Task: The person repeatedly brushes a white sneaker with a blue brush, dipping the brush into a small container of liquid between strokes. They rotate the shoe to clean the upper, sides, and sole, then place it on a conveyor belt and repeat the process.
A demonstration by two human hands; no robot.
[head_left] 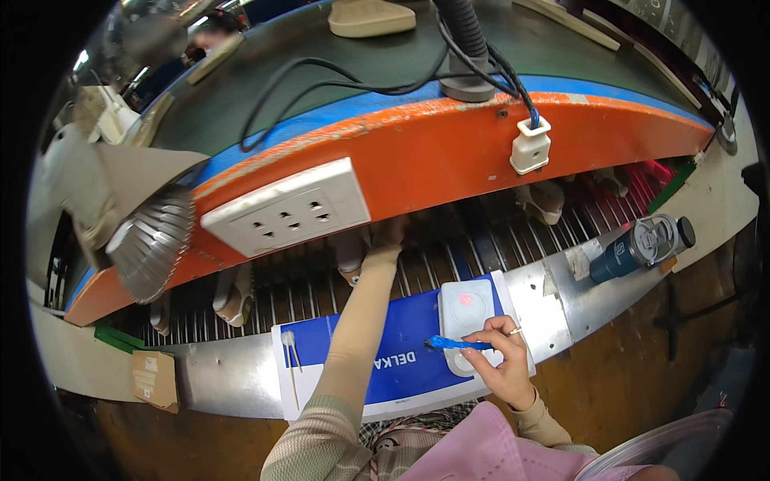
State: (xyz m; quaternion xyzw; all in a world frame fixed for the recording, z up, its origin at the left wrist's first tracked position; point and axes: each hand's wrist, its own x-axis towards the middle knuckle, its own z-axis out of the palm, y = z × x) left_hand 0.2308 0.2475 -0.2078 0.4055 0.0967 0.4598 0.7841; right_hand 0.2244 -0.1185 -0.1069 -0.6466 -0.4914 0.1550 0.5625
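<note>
The right hand (507, 365) grips a slim blue tool (451, 344) while the left hand (388, 232) reaches under an orange panel (437, 152).
The right fingers (494, 337) pinch the tool, its dark tip pointing left, over a pale, rounded case (468, 301) on a blue-and-white sheet (393, 353) that covers part of the metal bench (220, 377). The left hand is near a shoe (348, 260) above the rollers (417, 276); its fingers are in shadow, so whether they grasp anything cannot be told. Two thin sticks (293, 373) lie at the sheet's left side.
</note>
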